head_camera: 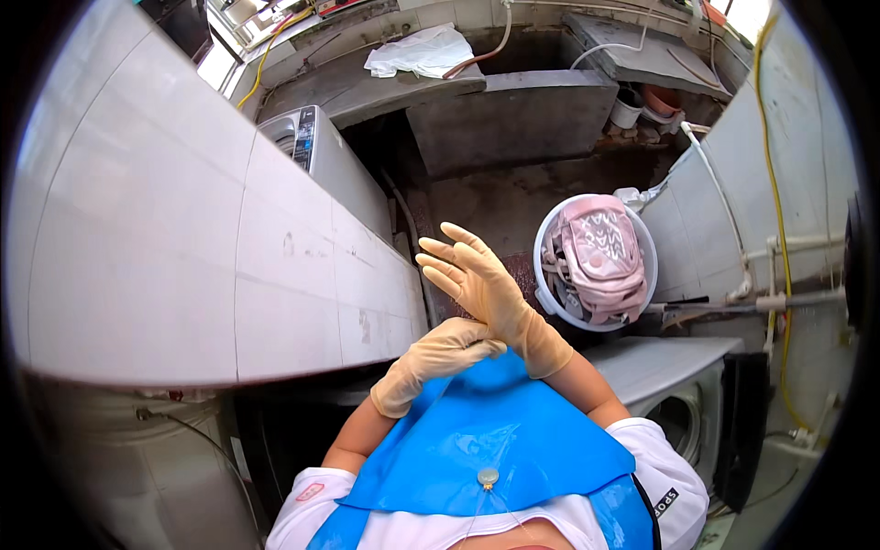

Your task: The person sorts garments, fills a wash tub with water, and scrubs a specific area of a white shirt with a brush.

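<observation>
A thin, cream-coloured rubber glove covers each of my hands. My right hand (485, 285) is raised with its fingers extended, and nothing is in it. Across its wrist lies my left hand (443, 354), its fingers closed on the glove there. Below both hands hangs the blue waterproof apron (509, 426) that I wear over a white shirt. To the right of my right hand stands a white plastic bucket (541, 271) on the floor. Inside it sits a pink backpack (601, 251) with lettering on its front, its straps bunched on the left side.
A white tiled partition (289, 275) runs close on my left, with a top-loading washing machine (344, 165) beyond. At right is a front-loading washer (680, 385). Ahead, a white plastic sheet (419, 51) lies on the concrete counter (316, 86); a yellow hose (773, 172) hangs along the right wall.
</observation>
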{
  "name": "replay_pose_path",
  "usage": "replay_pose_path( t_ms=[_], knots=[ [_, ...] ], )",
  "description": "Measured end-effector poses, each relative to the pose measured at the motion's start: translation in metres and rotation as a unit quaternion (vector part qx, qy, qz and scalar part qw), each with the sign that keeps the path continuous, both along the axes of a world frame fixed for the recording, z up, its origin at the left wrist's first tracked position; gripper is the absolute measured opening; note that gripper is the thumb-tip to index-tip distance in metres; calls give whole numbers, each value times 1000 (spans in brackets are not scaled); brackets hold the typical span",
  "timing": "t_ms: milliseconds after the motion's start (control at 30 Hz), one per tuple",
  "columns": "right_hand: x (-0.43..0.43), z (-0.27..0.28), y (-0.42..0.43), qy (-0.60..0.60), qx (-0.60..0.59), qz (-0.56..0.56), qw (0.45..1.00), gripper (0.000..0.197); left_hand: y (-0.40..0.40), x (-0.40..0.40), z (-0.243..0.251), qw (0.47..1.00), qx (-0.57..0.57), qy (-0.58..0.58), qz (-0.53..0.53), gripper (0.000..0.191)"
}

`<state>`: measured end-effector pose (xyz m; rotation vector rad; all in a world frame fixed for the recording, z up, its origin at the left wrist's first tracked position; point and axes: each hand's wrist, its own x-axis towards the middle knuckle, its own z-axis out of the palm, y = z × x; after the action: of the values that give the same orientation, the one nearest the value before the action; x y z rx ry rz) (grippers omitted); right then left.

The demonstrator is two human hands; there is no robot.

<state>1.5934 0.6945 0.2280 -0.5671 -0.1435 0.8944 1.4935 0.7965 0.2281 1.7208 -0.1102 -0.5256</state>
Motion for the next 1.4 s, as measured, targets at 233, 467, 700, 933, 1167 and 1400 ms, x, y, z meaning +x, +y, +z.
replay_pose_path(
  t_ms=[233,467,700,933,1167,1400],
  knots=[
    [157,-4,47,-95,48,4,994,59,52,158,-14,998,-46,43,29,27],
    [349,-74,48,-82,-173,-204,960,34,149,337,-29,994,-43,11,103,42],
    [464,-153,-9,39,-348,-397,848,28,243,499,-59,976,-24,28,213,63],
    [634,-211,3,42,-475,-340,811,34,314,653,-138,948,36,110,296,63],
    [853,-268,158,-565,-548,-36,616,46,417,784,-261,794,33,168,584,63],
    [937,-330,268,-735,-563,43,375,51,522,892,-321,713,310,147,611,93]
  ],
)
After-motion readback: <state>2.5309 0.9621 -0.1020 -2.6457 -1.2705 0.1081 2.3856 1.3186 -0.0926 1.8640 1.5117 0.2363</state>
